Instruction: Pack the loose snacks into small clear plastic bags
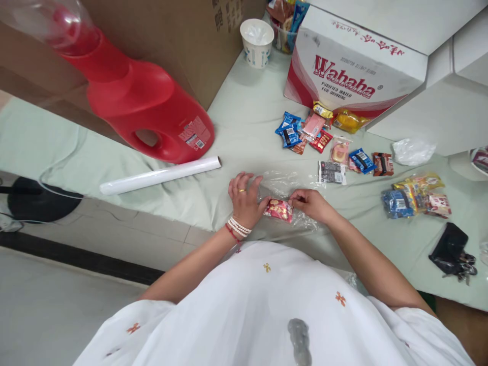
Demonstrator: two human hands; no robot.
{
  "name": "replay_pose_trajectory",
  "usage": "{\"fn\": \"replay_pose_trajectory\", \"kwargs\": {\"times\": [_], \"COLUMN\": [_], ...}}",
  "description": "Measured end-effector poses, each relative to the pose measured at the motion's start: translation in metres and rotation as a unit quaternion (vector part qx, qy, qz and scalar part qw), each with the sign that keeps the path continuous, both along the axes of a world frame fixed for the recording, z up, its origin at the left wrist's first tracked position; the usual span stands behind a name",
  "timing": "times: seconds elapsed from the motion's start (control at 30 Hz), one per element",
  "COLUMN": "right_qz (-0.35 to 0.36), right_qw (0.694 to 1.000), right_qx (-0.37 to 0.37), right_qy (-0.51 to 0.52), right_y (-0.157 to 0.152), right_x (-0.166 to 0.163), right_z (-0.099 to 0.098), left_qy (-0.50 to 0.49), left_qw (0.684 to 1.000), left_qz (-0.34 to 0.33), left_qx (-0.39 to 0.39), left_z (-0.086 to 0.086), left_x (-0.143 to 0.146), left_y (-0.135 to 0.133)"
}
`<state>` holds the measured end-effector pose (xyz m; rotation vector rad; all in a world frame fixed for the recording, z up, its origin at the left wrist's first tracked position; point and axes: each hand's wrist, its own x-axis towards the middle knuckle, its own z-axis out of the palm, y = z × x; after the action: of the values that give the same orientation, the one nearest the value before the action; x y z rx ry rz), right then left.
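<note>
A small red snack packet [279, 210] lies near the table's front edge, on a crinkled clear plastic bag [282, 182]. My left hand [244, 201] is open at the packet's left side, fingers apart, its thumb touching the packet's end. On the other side, the thumb and forefinger of my right hand [311, 204] are pinched together by the packet's upper right corner. They appear to grip the clear plastic there; the exact hold is partly hidden. Just beyond the bag lies a grey and white packet [332, 173].
Several wrapped snacks [313, 127] are scattered before a Wahaha carton [354, 76]. At right are a bagged snack bundle [416, 197] and a black pouch with keys [450, 249]. A white roll [160, 175], a large red jug [152, 109] and a paper cup [256, 51] stand or lie leftward.
</note>
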<state>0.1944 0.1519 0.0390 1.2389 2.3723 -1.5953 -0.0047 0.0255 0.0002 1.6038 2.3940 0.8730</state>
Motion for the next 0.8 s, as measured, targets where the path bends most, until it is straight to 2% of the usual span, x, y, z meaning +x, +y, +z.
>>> {"fn": "replay_pose_trajectory", "kwargs": {"times": [0.07,0.13,0.2,0.27,0.37,0.5,0.57,0.67,0.73,0.8], "right_qz": [0.006,0.016,0.042,0.076,0.108,0.139,0.195,0.283,0.287,0.26], "right_qw": [0.991,0.961,0.936,0.93,0.939,0.958,0.955,0.935,0.934,0.942], "right_qx": [0.131,0.269,0.337,0.326,0.264,0.218,0.209,0.203,0.208,0.212], "right_qy": [-0.029,-0.055,-0.097,-0.155,-0.193,-0.12,-0.08,-0.06,-0.043,-0.008], "right_y": [0.009,0.019,0.028,0.036,0.039,0.018,-0.003,-0.035,-0.049,-0.055], "right_x": [-0.004,-0.014,-0.028,-0.043,-0.055,-0.046,-0.036,-0.019,-0.008,0.0], "right_z": [0.006,0.011,0.012,0.012,0.019,0.047,0.055,0.049,0.035,0.021], "left_qy": [-0.004,-0.016,-0.027,-0.032,-0.036,-0.061,-0.078,-0.118,-0.173,-0.237], "left_qw": [1.0,0.999,0.998,0.997,0.997,0.996,0.995,0.99,0.98,0.96], "left_qz": [0.01,0.019,0.017,0.012,0.014,0.019,0.006,-0.051,-0.1,-0.15], "left_qx": [-0.015,-0.038,-0.057,-0.068,-0.07,-0.069,-0.07,-0.05,-0.018,0.016], "left_z": [0.0,0.0,-0.001,-0.001,-0.001,-0.004,-0.006,-0.006,-0.002,0.005], "left_x": [0.001,0.002,0.001,0.0,-0.002,0.001,0.002,-0.008,-0.024,-0.044], "left_y": [0.002,0.005,0.007,0.009,0.01,0.01,0.01,0.005,-0.005,-0.02]}}
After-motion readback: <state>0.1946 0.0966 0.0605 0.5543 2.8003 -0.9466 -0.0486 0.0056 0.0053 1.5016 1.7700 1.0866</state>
